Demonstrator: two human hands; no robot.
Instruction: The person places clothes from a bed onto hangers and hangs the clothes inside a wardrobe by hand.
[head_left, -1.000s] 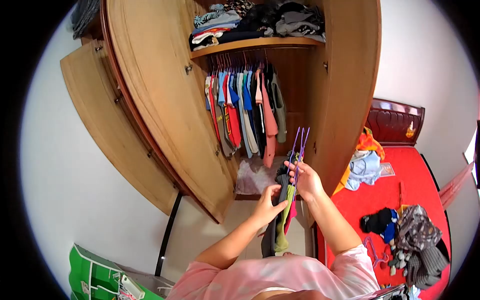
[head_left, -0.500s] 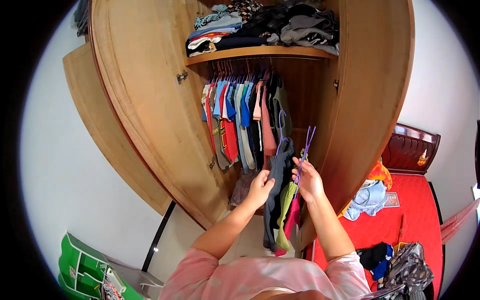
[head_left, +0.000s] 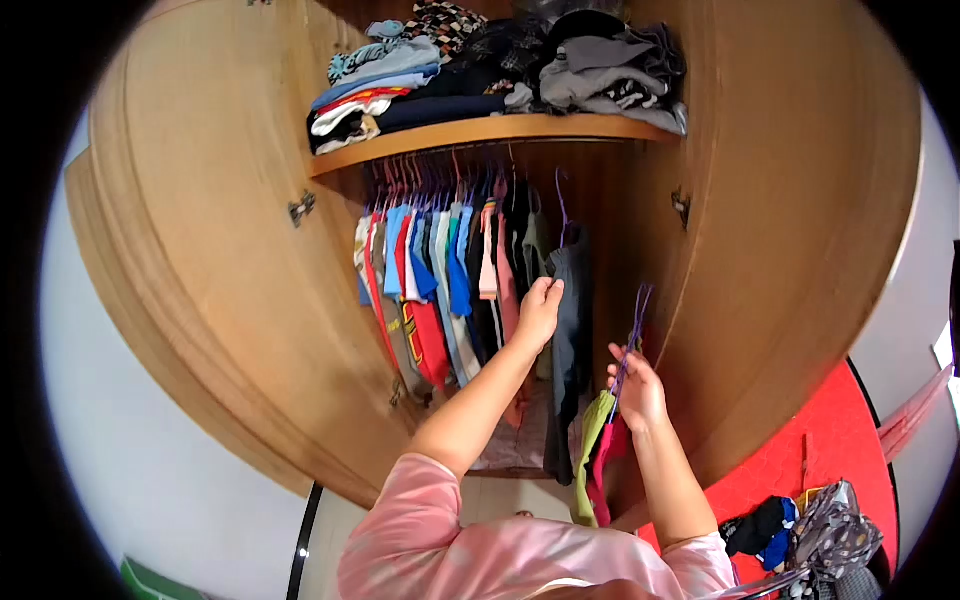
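Note:
My left hand (head_left: 540,310) is closed on the upper edge of a dark grey garment (head_left: 570,340), which hangs from a purple hanger (head_left: 562,200) just below the wardrobe rail. My right hand (head_left: 637,388) is lower and to the right, its fingers curled round purple hangers (head_left: 637,325) that carry a lime green garment (head_left: 592,450) and a magenta garment (head_left: 605,470). To the left of the grey garment, a row of clothes (head_left: 430,270) hangs on the rail, among them red, blue, pink and black pieces.
Folded and heaped clothes lie on the wardrobe shelf (head_left: 480,130) above. Open wooden doors stand at the left (head_left: 220,250) and right (head_left: 790,220). A red bed (head_left: 780,450) at the lower right bears a pile of clothes (head_left: 830,530).
My left hand has lifted the grey garment away from the other held clothes, up and forward toward the rail. My right hand has moved slightly down and right in view with its hangers.

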